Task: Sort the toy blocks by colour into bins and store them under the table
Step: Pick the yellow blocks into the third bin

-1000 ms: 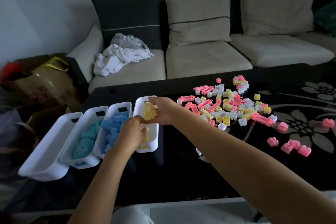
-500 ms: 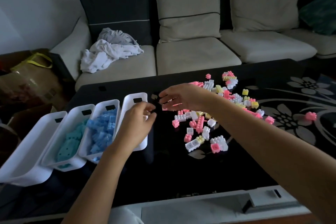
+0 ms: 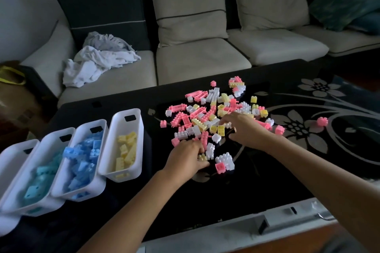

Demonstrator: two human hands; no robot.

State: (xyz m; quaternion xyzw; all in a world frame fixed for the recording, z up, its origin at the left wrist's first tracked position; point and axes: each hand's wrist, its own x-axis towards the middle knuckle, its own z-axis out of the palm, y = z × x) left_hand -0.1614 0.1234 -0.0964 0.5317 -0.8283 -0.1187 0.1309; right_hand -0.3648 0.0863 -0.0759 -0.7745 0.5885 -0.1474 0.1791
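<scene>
At lower left, the yellow bin (image 3: 121, 125) holds its blocks, both hands having left it. Mid-frame, the left hand (image 3: 186, 155) curls round a yellow block (image 3: 202, 157); beyond, the right hand (image 3: 243, 128) reaches into the mixed pile (image 3: 205, 113), grip unclear. Another yellow round seems underway; pink and white remain unsorted.

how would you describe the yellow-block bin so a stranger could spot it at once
On the black table in front of the sofa, a row of white bins stands at the left end. Take the rightmost bin, nearest the loose block pile. It alone holds pale yellow blocks; the bin beside it holds blue ones.
</scene>
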